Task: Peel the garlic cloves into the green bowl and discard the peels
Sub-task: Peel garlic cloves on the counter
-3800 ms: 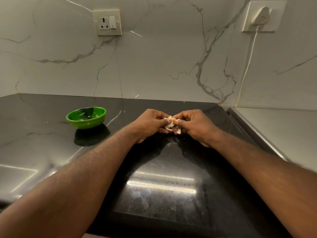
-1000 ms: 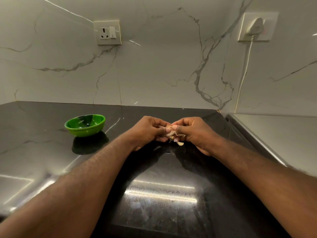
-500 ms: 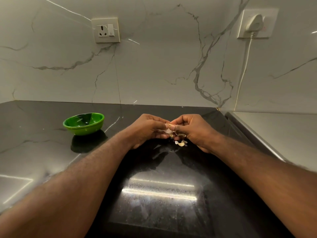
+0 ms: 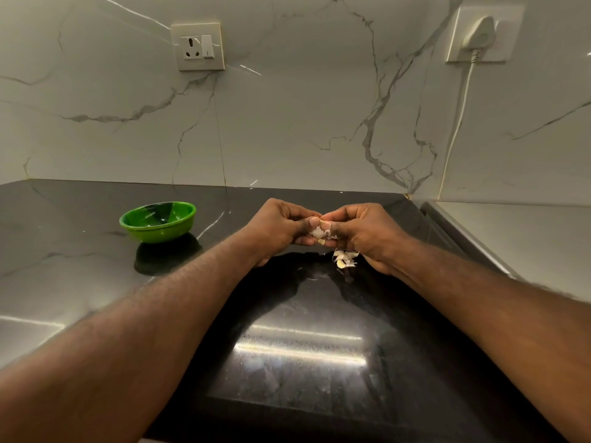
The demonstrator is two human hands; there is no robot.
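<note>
My left hand (image 4: 277, 231) and my right hand (image 4: 364, 235) meet over the middle of the black counter, fingers curled, both pinching a small white garlic piece (image 4: 319, 233) with papery skin between the fingertips. A little heap of garlic cloves and peel (image 4: 344, 259) lies on the counter just below my right hand. The green bowl (image 4: 158, 221) stands to the left, well apart from my hands; I see nothing in it.
The glossy black counter (image 4: 297, 353) runs to a marble wall with a socket (image 4: 198, 46) and a plugged-in white cable (image 4: 460, 116). A grey raised surface (image 4: 524, 238) borders the counter on the right.
Bits of garlic and peel have dropped from my fingers onto the counter below my right hand. Both hands stay together at the same spot, still working the piece.
</note>
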